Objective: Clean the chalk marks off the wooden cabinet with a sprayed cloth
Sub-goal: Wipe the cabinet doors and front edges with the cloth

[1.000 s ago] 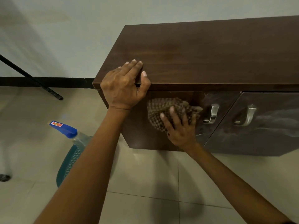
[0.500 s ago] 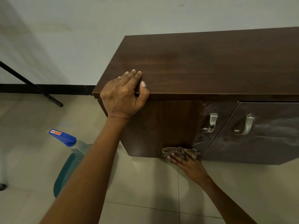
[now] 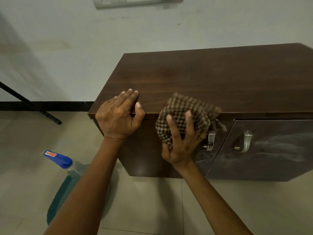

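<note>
Head view shows the right hand point(image 3: 181, 143) with fingers point(image 3: 189, 121) spread wide, pressing the checked cloth point(image 3: 184, 112) against the top front edge of the cabinet point(image 3: 220, 82). The left hand point(image 3: 118, 116) lies flat on the cabinet corner, fingers together. Wiping looks under way. Chalk smears point(image 3: 277, 148) show on the right door, so the cloth likely needs to go there next.

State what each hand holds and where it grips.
The right hand clutches the bunched brown checked cloth by its lower part. The left hand holds nothing; it rests on the dark wooden cabinet edge.
</note>
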